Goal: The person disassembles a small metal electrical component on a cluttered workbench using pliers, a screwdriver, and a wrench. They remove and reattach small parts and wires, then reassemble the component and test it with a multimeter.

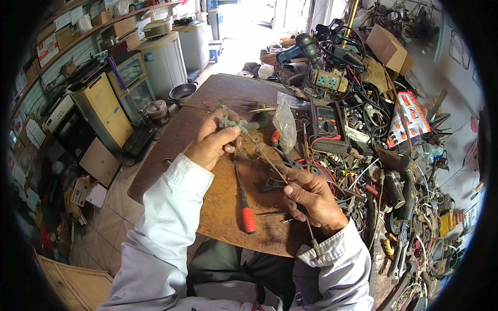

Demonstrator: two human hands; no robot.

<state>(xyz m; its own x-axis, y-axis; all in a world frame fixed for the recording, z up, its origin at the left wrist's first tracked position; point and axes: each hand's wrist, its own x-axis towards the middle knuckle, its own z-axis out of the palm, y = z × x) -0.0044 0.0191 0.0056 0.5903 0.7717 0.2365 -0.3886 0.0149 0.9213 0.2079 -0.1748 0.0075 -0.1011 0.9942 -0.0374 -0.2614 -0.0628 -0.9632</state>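
Well, left hand [210, 141]: my fingers pinch a small grey part [232, 124] — above the table [217, 212].
Right hand [315, 199]: my fingers grip a thin rod [267, 160] — slanting toward that part.
Screwdriver [248, 218]: red-handled, lying on the table.

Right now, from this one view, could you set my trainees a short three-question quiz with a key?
1. What colour is the handle of the screwdriver on the wooden tabletop?
A) blue
B) red
C) green
2. True or false: the right hand grips a thin rod.
3. Fill in: the black pan is to the ____ of the tabletop in the picture.

Key: 1 B; 2 true; 3 left.
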